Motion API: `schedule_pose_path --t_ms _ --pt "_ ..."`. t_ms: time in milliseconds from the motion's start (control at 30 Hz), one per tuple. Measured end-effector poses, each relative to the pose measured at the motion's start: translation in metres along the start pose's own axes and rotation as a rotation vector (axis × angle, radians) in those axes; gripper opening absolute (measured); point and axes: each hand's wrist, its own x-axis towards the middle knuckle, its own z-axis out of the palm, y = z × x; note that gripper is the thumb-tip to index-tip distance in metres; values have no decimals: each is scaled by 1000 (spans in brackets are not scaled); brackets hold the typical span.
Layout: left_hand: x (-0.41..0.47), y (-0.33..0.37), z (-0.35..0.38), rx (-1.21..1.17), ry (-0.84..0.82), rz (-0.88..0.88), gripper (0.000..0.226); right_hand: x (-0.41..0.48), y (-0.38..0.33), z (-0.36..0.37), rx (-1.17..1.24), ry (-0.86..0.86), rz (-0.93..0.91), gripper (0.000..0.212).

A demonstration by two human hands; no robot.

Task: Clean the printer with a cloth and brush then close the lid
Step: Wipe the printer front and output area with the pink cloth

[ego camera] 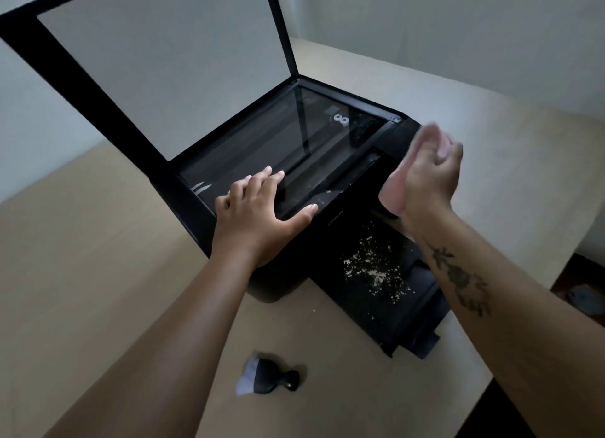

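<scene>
A black printer (397, 136) stands on a light wooden table, its lid (163, 67) raised to the upper left and the scanner glass (262, 142) exposed. My left hand (258, 214) lies flat with spread fingers on the printer's front edge by the glass. My right hand (429, 178) hovers above the printer's right front, holding a pink cloth (394, 195); the hand and cloth are motion-blurred. Pale crumbs (376, 267) are scattered over the extended black output tray (366, 310). A small black brush (265, 373) with pale bristles lies on the table near me.
The table (98, 241) reaches back to a white wall. Its right edge drops away beside my right forearm, and a dark floor with some objects (586, 296) shows beyond it.
</scene>
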Motion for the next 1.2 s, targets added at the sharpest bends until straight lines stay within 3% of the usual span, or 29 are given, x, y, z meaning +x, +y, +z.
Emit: schedule_pose_path --t_ms 133,300,433,633,833,967,1033,1067,1133,1200 --pt "0 -1 0 9 -2 -3 91 -9 15 -1 -376 -279 -747 36" --pt "1 0 2 8 16 0 86 -5 22 -13 -623 -476 -1038 33" --pt "-2 0 2 -92 72 -33 65 -16 15 -15 -555 -798 -1156 27" --pt "-17 5 -6 -237 232 -140 33 -40 18 -22 -550 -930 -1066 31" --pt "-75 -7 0 -168 234 -340 45 -66 37 -20 -497 -1200 -1321 40" --pt "-132 -4 14 -201 370 -491 49 -78 47 -13 -461 -1336 -1418 41" --pt "-160 0 24 -257 405 -600 49 -95 43 -15 -454 -1506 -1367 41" --pt "-177 2 30 -304 398 -666 48 -109 38 -18 -436 -1603 -1244 41" --pt "-207 9 38 -460 397 -758 44 -135 20 -28 -381 -1682 -805 35" --pt "-233 21 33 -688 419 -869 35 -159 3 -34 -351 -1683 -369 16"
